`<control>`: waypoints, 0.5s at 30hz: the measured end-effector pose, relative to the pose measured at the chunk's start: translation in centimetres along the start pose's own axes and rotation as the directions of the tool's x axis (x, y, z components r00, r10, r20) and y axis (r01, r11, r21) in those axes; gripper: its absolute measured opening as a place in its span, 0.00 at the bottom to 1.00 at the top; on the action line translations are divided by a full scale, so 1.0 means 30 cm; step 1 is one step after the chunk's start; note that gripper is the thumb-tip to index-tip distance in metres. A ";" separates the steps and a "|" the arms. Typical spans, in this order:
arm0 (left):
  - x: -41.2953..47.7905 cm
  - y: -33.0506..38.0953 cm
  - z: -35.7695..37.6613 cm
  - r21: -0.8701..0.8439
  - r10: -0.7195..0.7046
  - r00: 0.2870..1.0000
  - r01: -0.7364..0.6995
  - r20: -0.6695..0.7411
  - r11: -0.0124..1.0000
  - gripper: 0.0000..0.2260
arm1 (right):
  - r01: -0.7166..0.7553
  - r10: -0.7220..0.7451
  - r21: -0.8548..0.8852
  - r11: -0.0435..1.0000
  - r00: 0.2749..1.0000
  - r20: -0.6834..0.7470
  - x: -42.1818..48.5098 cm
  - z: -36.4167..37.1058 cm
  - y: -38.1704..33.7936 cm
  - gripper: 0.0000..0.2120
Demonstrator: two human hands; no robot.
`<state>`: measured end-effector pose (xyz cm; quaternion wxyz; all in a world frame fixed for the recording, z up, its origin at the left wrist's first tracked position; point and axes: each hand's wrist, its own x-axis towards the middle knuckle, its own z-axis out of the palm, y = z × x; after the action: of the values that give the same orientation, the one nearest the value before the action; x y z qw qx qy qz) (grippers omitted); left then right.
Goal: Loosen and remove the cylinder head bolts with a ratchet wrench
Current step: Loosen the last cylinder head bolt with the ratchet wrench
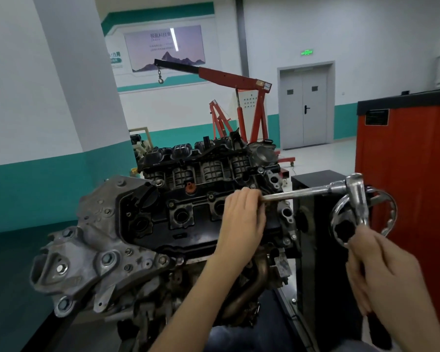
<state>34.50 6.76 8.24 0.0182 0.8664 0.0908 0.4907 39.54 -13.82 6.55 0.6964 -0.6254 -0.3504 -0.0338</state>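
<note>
An engine (148, 224) on a stand fills the centre, its black valve cover (188, 199) facing me. A chrome ratchet wrench (357, 196) with a long extension bar (297, 194) reaches from the right toward the cover's right side. My left hand (241, 219) curls round the extension's tip at the cover and hides the socket and bolt. My right hand (381, 273) grips the ratchet's handle low at the right, in front of the stand's chrome handwheel (389, 214).
A black stand column (313, 250) rises right of the engine. An orange cabinet (412, 174) stands at far right. A red engine hoist (239, 102) and grey double doors (305, 110) are behind. A pillar (69, 72) stands at left.
</note>
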 end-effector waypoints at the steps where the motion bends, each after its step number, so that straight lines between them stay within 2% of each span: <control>1: 0.025 0.028 0.044 -0.025 -0.002 1.000 0.002 -0.023 1.000 0.08 | 0.029 -0.031 -0.038 0.999 0.999 -0.037 0.017 -0.011 -0.002 0.24; 5: 0.070 0.092 0.183 -0.034 -0.044 0.996 0.042 -0.076 0.999 0.14 | 0.064 -0.088 -0.218 0.974 0.991 -0.102 0.068 -0.032 0.045 0.24; 10: 0.069 0.077 0.268 -0.056 -0.099 0.993 0.095 -0.061 0.994 0.14 | 0.049 -0.089 -0.340 0.939 0.991 -0.102 0.106 -0.022 0.134 0.19; 15: 0.078 0.028 0.280 -0.057 -0.193 0.980 0.190 -0.050 0.980 0.11 | 0.224 -0.248 -0.425 0.877 0.969 -0.002 0.148 0.022 0.122 0.16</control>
<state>42.95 6.83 5.97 0.0856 0.8390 0.1614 0.5126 44.38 -10.70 5.78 0.5453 -0.7121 -0.3885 -0.2110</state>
